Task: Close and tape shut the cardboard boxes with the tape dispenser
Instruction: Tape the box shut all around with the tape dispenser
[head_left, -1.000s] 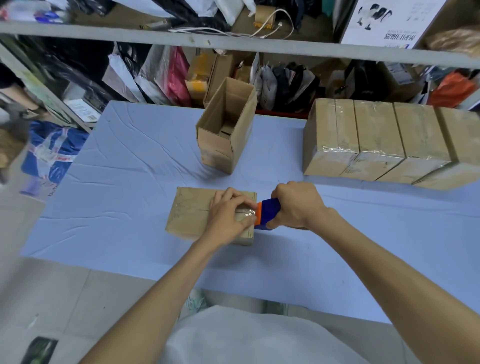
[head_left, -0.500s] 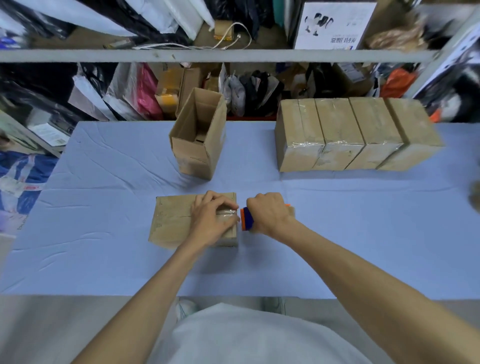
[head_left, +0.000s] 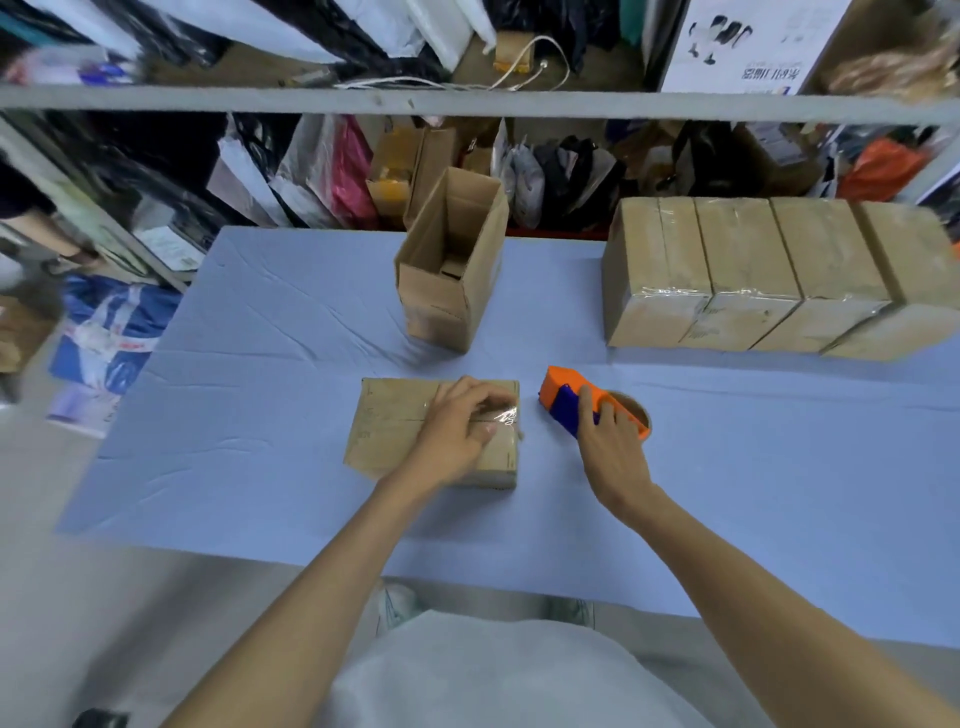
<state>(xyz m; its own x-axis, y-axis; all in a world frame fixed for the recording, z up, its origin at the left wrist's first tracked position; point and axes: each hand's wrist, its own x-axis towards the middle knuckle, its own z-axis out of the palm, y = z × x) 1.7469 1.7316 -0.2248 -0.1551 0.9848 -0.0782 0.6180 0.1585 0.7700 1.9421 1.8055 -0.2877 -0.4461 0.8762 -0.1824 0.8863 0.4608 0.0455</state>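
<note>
While your left hand (head_left: 457, 441) lies on top of the closed box (head_left: 400, 431), its fingers are loosely bent and a little spread. The fingertips and the thumb press down on the clear tape (head_left: 506, 415) at the box's right end. That hand presses and does not grip. The tape shows as a shiny, crinkled patch at the right edge of the top. I cannot tell how far it runs to the left under your palm.

This box lies flat on the blue table cover (head_left: 260, 415), about midway across and toward the near side, with its flaps down.

Your right hand (head_left: 615, 452) is just right of the box and apart from it. Its fingers are curled over the tape dispenser (head_left: 566, 387), gripping the blue handle. The dispenser's orange nose points far-left toward the box's far right corner but does not touch it. The brown tape roll (head_left: 631, 410) shows past your knuckles on the right. Whether the dispenser rests on the cover or is held just above it, I cannot tell.

Farther away, a little right of the closed box's middle, the open box (head_left: 452, 280) stands upright with its flaps raised. Something small lies inside that I cannot make out.

At the far right, four taped boxes (head_left: 753, 280) stand side by side in a touching row. Clear tape shines on their near faces.

Beyond the table, a grey shelf rail (head_left: 467, 101) crosses the view, with bags and loose packaging packed above and below it.
</note>
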